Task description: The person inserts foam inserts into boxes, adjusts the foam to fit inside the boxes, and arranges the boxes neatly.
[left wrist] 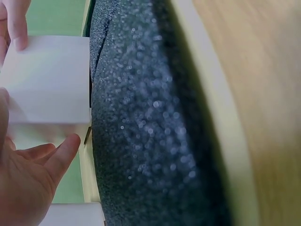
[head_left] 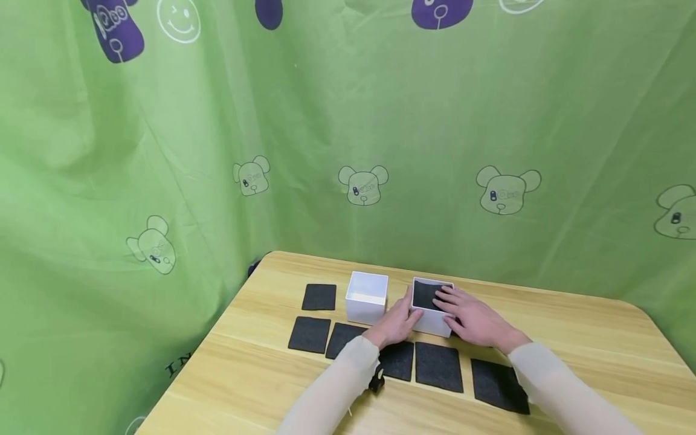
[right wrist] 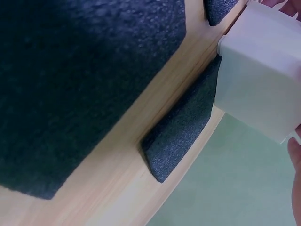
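My left hand (head_left: 395, 321) holds the right-hand white box (head_left: 432, 322) at its near left corner, thumb on the front wall and fingers along the left side. A black foam square (head_left: 425, 295) lies in the mouth of this box. Spread over the foam and the right rim are the fingers of my right hand (head_left: 477, 318), its thumb low by the right front corner. In the left wrist view the box's front wall (left wrist: 51, 80) shows between both hands. Another foam square (right wrist: 181, 127) lies against the box's base in the right wrist view, mostly hidden by my hand from above.
A second white box (head_left: 367, 310), its top uncovered, stands to the left. One black foam square (head_left: 319, 297) lies left of it. Several more form a row nearer me, including a left one (head_left: 309, 334) and a right one (head_left: 497, 385). A green curtain (head_left: 435, 229) hangs behind the wooden table (head_left: 244, 374).
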Available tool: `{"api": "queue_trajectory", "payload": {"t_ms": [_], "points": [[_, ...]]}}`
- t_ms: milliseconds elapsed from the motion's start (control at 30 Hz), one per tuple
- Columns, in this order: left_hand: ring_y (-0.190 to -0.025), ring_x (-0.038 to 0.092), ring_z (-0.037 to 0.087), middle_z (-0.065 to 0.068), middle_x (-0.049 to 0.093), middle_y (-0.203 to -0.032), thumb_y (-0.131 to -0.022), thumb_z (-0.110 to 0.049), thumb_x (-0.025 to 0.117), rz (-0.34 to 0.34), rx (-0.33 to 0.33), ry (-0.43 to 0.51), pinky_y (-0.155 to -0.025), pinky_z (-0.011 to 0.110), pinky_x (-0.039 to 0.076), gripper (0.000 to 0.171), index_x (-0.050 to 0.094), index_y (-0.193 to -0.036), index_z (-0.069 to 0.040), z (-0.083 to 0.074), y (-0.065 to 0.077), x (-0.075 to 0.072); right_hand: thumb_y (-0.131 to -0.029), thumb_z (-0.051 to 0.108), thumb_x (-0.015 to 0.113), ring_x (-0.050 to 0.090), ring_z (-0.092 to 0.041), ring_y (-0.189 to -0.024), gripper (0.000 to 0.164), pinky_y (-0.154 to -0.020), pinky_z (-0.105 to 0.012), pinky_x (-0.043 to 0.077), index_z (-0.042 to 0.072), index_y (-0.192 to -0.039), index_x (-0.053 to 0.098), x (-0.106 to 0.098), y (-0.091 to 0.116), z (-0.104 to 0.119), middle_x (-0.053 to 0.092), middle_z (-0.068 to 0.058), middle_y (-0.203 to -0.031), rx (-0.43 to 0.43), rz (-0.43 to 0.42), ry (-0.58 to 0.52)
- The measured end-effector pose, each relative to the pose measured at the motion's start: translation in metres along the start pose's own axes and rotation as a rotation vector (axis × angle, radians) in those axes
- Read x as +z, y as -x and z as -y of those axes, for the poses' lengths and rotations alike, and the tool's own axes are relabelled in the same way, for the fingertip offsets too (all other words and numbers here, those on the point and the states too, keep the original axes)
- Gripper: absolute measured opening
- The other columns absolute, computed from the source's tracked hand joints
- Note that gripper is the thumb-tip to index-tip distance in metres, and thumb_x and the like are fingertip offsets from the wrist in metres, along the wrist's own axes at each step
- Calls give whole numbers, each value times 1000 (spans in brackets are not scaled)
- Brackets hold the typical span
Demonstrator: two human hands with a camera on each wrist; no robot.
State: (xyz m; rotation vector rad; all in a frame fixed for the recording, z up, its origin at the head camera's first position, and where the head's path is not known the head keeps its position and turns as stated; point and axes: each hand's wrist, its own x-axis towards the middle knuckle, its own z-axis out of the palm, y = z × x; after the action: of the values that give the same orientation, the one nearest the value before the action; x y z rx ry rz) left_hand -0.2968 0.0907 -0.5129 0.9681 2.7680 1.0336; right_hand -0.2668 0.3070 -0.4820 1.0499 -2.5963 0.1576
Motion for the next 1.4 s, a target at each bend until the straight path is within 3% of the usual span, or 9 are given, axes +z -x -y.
{"api": "queue_trajectory", "payload": {"t_ms": [167, 467, 700, 967, 1200, 1400], "points": [[-123, 30, 17, 16, 31, -137, -95, -38, 30, 5, 6, -3, -99, 26, 25, 64, 0, -141, -6, 1, -1, -1, -81, 17, 59, 42, -32, -114, 37, -93, -48, 30, 5, -116, 59, -2, 4, -1, 51, -12, -122, -16, -54, -5], [-122, 32, 16, 15, 33, -135, -94, -40, 30, -16, 16, -21, -99, 25, 25, 65, -2, -141, -8, 4, -4, 0, -79, 14, 60, 47, -28, -107, 34, -88, -45, 38, 6, -112, 61, -1, 2, -2, 54, -10, -116, -10, -78, -22], [-121, 32, 16, 16, 33, -135, -94, -39, 31, -27, 17, -13, -99, 25, 25, 65, 0, -141, -7, 3, -3, 0, -74, 13, 65, 52, -21, -91, 29, -77, -40, 43, 7, -103, 65, 0, 1, -2, 56, -6, -101, -28, -143, -31], [-121, 33, 16, 16, 35, -134, -94, -38, 31, -18, 14, -21, -99, 25, 26, 65, 0, -141, -7, 3, -1, 1, -70, 11, 68, 48, -14, -76, 22, -63, -34, 43, 9, -92, 67, 4, 1, -4, 53, 0, -86, -64, -201, -24], [-120, 33, 15, 14, 36, -133, -94, -41, 31, -20, -6, -10, -99, 25, 26, 66, 0, -142, -8, 2, -1, 1, -69, 13, 71, 51, -13, -82, 20, -69, -34, 46, 12, -87, 64, 5, 1, -4, 55, 4, -87, -23, -236, -71], [-121, 33, 15, 14, 35, -134, -94, -40, 31, -18, 6, -14, -98, 25, 26, 65, 0, -142, -8, 1, 0, -1, -68, 15, 72, 52, -19, -89, 17, -76, -39, 44, 13, -83, 64, 6, 3, -6, 58, -4, -91, 19, -279, -98]]}}
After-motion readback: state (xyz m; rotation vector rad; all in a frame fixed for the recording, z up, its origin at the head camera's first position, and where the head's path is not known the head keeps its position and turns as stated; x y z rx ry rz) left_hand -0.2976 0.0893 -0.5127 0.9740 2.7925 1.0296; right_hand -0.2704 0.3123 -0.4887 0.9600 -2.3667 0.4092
